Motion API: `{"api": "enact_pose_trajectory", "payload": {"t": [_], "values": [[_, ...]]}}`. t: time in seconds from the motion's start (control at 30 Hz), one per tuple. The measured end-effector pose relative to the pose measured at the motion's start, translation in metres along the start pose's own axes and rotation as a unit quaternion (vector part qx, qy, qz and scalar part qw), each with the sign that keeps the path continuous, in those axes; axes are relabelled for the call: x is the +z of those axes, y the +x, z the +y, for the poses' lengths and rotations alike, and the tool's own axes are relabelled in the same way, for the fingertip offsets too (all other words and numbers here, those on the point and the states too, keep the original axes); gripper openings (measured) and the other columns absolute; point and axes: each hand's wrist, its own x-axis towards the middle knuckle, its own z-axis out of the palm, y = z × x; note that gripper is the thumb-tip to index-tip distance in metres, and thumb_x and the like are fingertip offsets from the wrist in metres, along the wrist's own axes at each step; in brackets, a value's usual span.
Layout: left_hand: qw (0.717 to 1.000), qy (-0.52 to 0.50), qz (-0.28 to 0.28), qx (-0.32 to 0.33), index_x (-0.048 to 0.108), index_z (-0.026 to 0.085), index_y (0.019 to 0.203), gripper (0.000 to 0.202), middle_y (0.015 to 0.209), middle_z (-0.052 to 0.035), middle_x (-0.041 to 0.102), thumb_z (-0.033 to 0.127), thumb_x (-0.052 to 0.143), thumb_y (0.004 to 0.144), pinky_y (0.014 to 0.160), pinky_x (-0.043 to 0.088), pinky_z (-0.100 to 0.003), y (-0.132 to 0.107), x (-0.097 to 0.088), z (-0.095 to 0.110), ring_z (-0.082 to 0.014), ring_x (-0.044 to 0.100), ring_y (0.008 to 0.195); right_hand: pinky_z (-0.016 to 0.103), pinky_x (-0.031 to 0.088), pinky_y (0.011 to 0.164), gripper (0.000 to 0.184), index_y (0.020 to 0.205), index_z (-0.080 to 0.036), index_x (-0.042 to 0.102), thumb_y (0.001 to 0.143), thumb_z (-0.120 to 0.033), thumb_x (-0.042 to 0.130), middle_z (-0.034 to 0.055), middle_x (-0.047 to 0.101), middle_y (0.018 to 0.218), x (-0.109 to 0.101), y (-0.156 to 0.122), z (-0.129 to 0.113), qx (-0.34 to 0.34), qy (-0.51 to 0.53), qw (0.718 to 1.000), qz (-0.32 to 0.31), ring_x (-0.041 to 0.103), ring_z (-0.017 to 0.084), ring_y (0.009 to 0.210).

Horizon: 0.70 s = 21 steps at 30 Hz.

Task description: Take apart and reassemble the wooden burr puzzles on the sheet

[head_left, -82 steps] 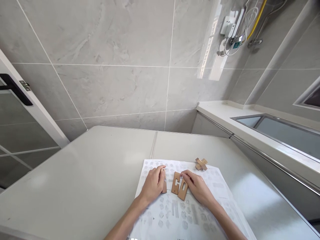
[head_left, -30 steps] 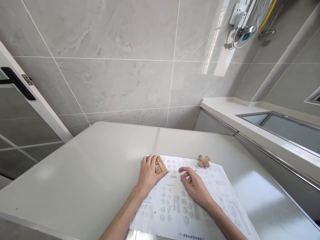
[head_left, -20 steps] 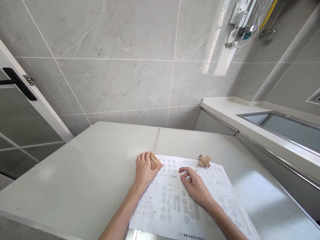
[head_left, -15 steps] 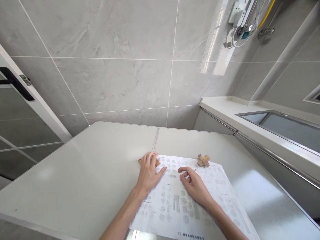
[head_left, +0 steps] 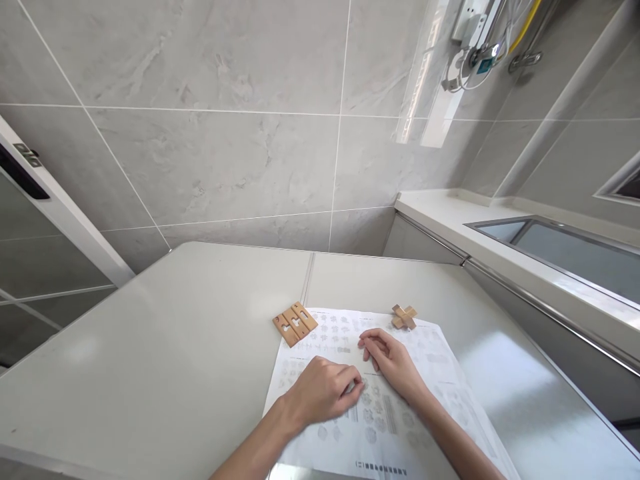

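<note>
A printed instruction sheet [head_left: 425, 373] full of small diagrams lies on the pale tabletop [head_left: 175, 347]. Three flat wooden puzzle pieces [head_left: 295, 323] lie side by side at the sheet's far left corner. An assembled wooden cross puzzle [head_left: 404, 317] sits at the sheet's far edge. My left hand [head_left: 325, 392] rests on the middle of the sheet, fingers curled down, holding nothing. My right hand [head_left: 393, 360] lies on the sheet just right of it, fingers loosely bent with their tips on the paper, a little in front of the cross.
A tiled wall [head_left: 225, 153] rises behind the table. A counter with a steel sink [head_left: 565, 257] runs along the right. A glass door with a dark handle [head_left: 23, 180] stands at the left. Cables and a socket [head_left: 475, 47] hang at top right.
My left hand gathered the flat wooden pieces, carried them to the sheet's far left corner, let them go there, and drew back to the middle of the sheet. My right hand barely moved.
</note>
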Motion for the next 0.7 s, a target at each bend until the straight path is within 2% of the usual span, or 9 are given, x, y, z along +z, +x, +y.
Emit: {"api": "enact_pose_trajectory", "payload": {"t": [0.17, 0.3, 0.4, 0.53, 0.7], "values": [[0.999, 0.019, 0.037, 0.021, 0.067, 0.022, 0.086, 0.018, 0.063, 0.0034, 0.07, 0.022, 0.056, 0.1, 0.051, 0.039, -0.027, -0.001, 0.006, -0.006, -0.0138, 0.061, 0.048, 0.03, 0.047, 0.056, 0.041, 0.108, -0.022, 0.064, 0.1, -0.061, 0.059, 0.0051, 0.073, 0.09, -0.006, 0.004, 0.004, -0.001, 0.023, 0.998, 0.065, 0.057, 0.016, 0.06], [0.999, 0.026, 0.038, 0.026, 0.065, 0.021, 0.086, 0.015, 0.064, 0.0047, 0.07, 0.019, 0.058, 0.099, 0.052, 0.039, -0.026, -0.001, 0.009, -0.008, -0.0124, 0.06, 0.048, 0.028, 0.048, 0.058, 0.033, 0.12, -0.025, 0.057, 0.103, -0.052, 0.058, -0.0009, 0.069, 0.083, -0.011, 0.004, 0.001, -0.003, 0.026, 0.988, 0.153, 0.056, 0.014, 0.057], [0.999, 0.029, 0.034, 0.026, 0.066, 0.021, 0.086, 0.015, 0.063, 0.0047, 0.07, 0.019, 0.058, 0.099, 0.053, 0.039, -0.025, -0.001, 0.008, -0.007, -0.0126, 0.059, 0.048, 0.026, 0.046, 0.052, 0.031, 0.125, -0.028, 0.054, 0.101, -0.047, 0.062, -0.004, 0.067, 0.08, -0.014, 0.003, -0.002, 0.006, 0.049, 0.975, 0.218, 0.056, 0.013, 0.052], [0.999, 0.031, 0.023, 0.023, 0.066, 0.021, 0.086, 0.015, 0.062, 0.004, 0.069, 0.02, 0.058, 0.099, 0.054, 0.04, -0.025, -0.001, 0.006, -0.006, -0.0134, 0.06, 0.048, 0.022, 0.042, 0.04, 0.039, 0.128, -0.031, 0.046, 0.096, -0.044, 0.066, -0.0057, 0.068, 0.082, -0.018, 0.004, -0.002, 0.04, 0.11, 0.963, 0.242, 0.056, 0.012, 0.047], [0.999, 0.029, 0.004, 0.018, 0.067, 0.02, 0.088, 0.016, 0.063, 0.0027, 0.07, 0.02, 0.057, 0.1, 0.054, 0.04, -0.025, -0.001, 0.003, -0.006, -0.014, 0.061, 0.05, 0.022, 0.044, 0.037, 0.058, 0.135, -0.032, 0.041, 0.088, -0.044, 0.073, -0.0042, 0.07, 0.088, -0.022, 0.009, 0.005, 0.067, 0.154, 0.957, 0.235, 0.062, 0.015, 0.05]]}}
